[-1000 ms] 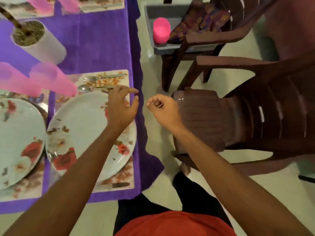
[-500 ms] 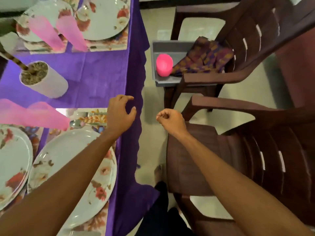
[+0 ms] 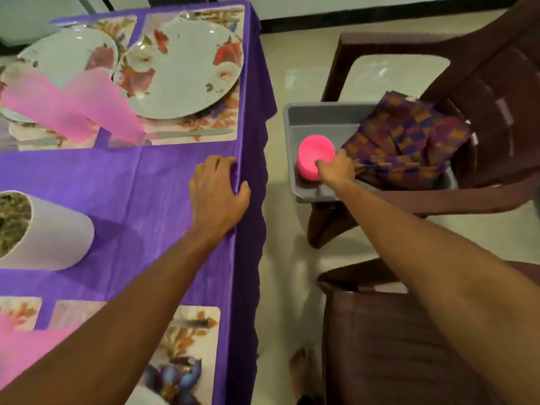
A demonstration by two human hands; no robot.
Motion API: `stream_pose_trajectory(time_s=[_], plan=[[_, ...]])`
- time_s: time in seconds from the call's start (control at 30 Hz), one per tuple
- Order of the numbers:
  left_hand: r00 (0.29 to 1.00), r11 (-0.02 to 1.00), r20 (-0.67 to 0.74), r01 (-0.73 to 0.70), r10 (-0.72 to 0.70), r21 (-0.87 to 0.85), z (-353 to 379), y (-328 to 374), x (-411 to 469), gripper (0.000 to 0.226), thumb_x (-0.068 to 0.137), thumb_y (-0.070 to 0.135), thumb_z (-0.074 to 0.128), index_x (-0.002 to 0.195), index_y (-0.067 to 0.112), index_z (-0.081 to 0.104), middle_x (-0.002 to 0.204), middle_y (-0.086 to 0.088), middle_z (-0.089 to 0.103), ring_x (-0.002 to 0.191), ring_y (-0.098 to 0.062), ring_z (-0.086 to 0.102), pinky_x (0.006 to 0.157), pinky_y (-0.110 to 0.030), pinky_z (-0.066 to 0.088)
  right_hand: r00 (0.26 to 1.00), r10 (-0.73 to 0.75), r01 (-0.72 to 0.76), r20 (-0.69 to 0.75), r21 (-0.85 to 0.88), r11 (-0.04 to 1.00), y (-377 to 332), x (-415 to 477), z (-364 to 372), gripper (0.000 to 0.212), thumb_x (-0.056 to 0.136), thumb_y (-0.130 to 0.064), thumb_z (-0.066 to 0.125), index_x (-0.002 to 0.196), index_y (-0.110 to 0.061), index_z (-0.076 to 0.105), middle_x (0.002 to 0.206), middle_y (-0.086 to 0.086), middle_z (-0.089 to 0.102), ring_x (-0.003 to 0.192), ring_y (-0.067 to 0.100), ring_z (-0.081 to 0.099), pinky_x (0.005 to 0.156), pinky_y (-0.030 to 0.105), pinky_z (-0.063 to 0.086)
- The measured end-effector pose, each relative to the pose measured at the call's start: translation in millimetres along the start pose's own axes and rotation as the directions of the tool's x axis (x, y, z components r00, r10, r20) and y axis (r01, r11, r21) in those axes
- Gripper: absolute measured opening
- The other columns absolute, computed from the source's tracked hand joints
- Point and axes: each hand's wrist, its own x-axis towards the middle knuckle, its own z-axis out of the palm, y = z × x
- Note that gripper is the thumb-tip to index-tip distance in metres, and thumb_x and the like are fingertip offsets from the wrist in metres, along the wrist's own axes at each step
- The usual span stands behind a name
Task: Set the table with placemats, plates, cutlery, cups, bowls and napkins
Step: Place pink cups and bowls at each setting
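Your right grip (image 3: 336, 168) touches the pink cup (image 3: 314, 154) in the grey tray (image 3: 321, 118); cannot tell if it holds | napkins (image 3: 409, 141) just beside its right | your left grip (image 3: 217, 191) relaxed, empty, resting on the counter (image 3: 157, 176) edge

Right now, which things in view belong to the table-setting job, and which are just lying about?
Job: pink cup in the grey tray, with the right hand at it; patterned cloth beside it; plates, placemats, set-out cups and knife on the table.
Lying about: white plant pot, brown chairs, purple tablecloth where the left hand rests.
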Motion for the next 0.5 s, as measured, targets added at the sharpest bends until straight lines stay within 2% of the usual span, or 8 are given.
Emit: stream_pose_trajectory(time_s=[0.1, 0.17, 0.23, 0.27, 0.4, 0.5], plan=[[0.998, 0.999, -0.058, -0.013, 0.015, 0.030, 12.3, -3.7, -1.6, 0.048, 0.082, 0.032, 0.067, 0.126, 0.016, 0.059, 0.121, -0.003, 0.056, 0.109, -0.028, 0.050, 0.090, -0.043, 0.042, 0.986, 0.167, -0.165, -0.017, 0.092, 0.982, 8.9, 40.3, 17.0, 0.067, 0.088, -0.032, 0.066, 0.144, -0.006, 0.040, 0.142, 0.020, 0.048, 0.128, 0.041, 0.051, 0.101, 0.048, 0.051], [0.997, 0.999, -0.083, -0.009, 0.012, 0.031, 16.7, -5.9, -2.2, 0.048, 0.083, 0.034, 0.066, 0.128, 0.018, 0.059, 0.121, -0.002, 0.055, 0.110, -0.027, 0.049, 0.091, -0.043, 0.042, 0.968, 0.250, -0.246, -0.006, 0.152, 0.957, 18.5, 56.6, 28.7, 0.066, 0.085, -0.031, 0.065, 0.141, -0.007, 0.041, 0.137, 0.018, 0.051, 0.118, 0.040, 0.057, 0.088, 0.050, 0.059], [0.996, 1.000, -0.094, -0.007, 0.009, 0.022, 18.7, -7.2, -1.4, 0.048, 0.084, 0.035, 0.066, 0.129, 0.019, 0.059, 0.122, -0.002, 0.054, 0.111, -0.026, 0.048, 0.091, -0.042, 0.041, 0.960, 0.279, -0.277, 0.019, 0.196, 0.941, 27.0, 69.8, 40.6, 0.063, 0.088, -0.029, 0.066, 0.142, -0.008, 0.041, 0.128, 0.014, 0.054, 0.107, 0.035, 0.061, 0.079, 0.047, 0.062], [0.995, 1.000, -0.097, -0.009, 0.011, 0.022, 19.3, -7.7, -1.3, 0.048, 0.084, 0.035, 0.066, 0.128, 0.019, 0.060, 0.122, -0.002, 0.055, 0.111, -0.025, 0.048, 0.090, -0.040, 0.041, 0.958, 0.285, -0.286, 0.038, 0.217, 0.933, 30.3, 75.0, 46.1, 0.063, 0.089, -0.030, 0.066, 0.143, -0.009, 0.040, 0.124, 0.012, 0.054, 0.104, 0.033, 0.061, 0.079, 0.047, 0.062], [0.996, 1.000, -0.094, -0.005, 0.006, 0.017, 20.6, -9.5, -0.2, 0.049, 0.085, 0.037, 0.066, 0.130, 0.021, 0.058, 0.125, -0.002, 0.054, 0.114, -0.025, 0.047, 0.089, -0.036, 0.036, 0.939, 0.332, -0.342, 0.091, 0.333, 0.879, 36.4, 89.3, 65.7, 0.068, 0.087, -0.030, 0.065, 0.145, -0.007, 0.041, 0.131, 0.013, 0.057, 0.109, 0.037, 0.063, 0.074, 0.050, 0.063], [0.997, 1.000, -0.078, 0.004, -0.003, 0.009, 20.9, -10.8, 0.1, 0.049, 0.086, 0.039, 0.064, 0.131, 0.022, 0.057, 0.127, -0.002, 0.052, 0.116, -0.024, 0.047, 0.092, -0.037, 0.036, 0.923, 0.351, -0.384, 0.157, 0.444, 0.810, 39.1, 91.3, 75.2, 0.059, 0.094, -0.021, 0.059, 0.147, -0.008, 0.037, 0.131, 0.011, 0.054, 0.110, 0.033, 0.060, 0.071, 0.046, 0.062]])
